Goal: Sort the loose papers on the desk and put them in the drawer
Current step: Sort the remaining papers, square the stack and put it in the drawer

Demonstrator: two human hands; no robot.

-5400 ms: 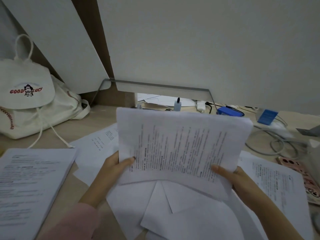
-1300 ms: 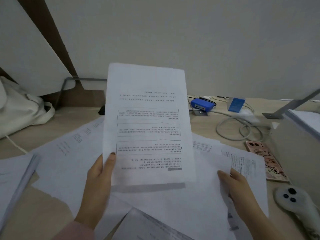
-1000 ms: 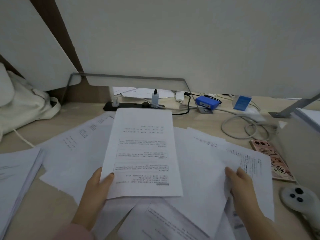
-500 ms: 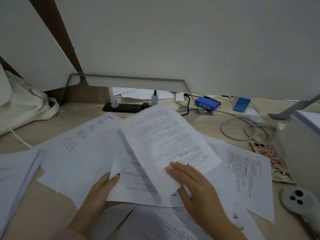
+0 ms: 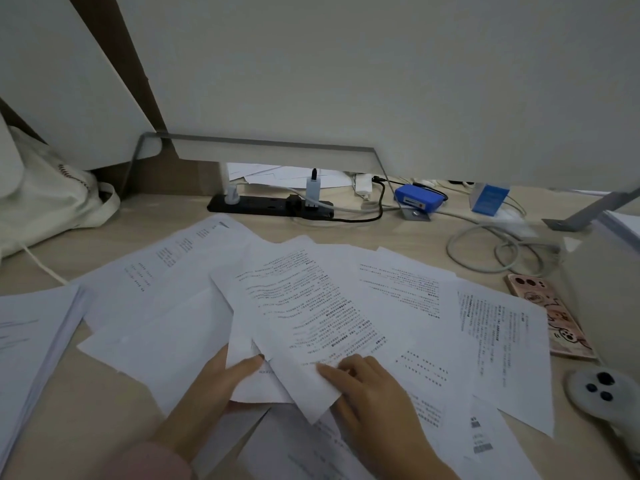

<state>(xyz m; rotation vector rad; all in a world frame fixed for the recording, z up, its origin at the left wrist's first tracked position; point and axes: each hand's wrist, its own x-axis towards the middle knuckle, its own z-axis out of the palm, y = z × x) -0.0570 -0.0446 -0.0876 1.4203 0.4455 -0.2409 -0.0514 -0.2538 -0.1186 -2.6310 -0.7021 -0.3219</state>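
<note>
Several loose printed papers [image 5: 173,299] lie fanned over the middle of the wooden desk [image 5: 398,233]. On top of them a tilted printed sheet [image 5: 311,317] lies over a small bundle of sheets [image 5: 242,348]. My left hand [image 5: 221,379] holds the bundle's near edge, thumb on top and fingers beneath. My right hand [image 5: 363,379] rests on the top sheet's lower edge, fingers slightly bent. A separate neat stack of papers [image 5: 27,355] lies at the left edge. No drawer is in view.
A white canvas bag [image 5: 45,202] sits at the far left. At the back are a black power strip [image 5: 270,204], a blue box [image 5: 417,200] and coiled cables [image 5: 491,247]. A pink phone [image 5: 550,317], a white controller [image 5: 602,393] and a white box [image 5: 602,289] stand at the right.
My left hand lowered the sheet it held up down to the desk. My right hand left the papers on the right, brought another sheet over and laid it on top.
</note>
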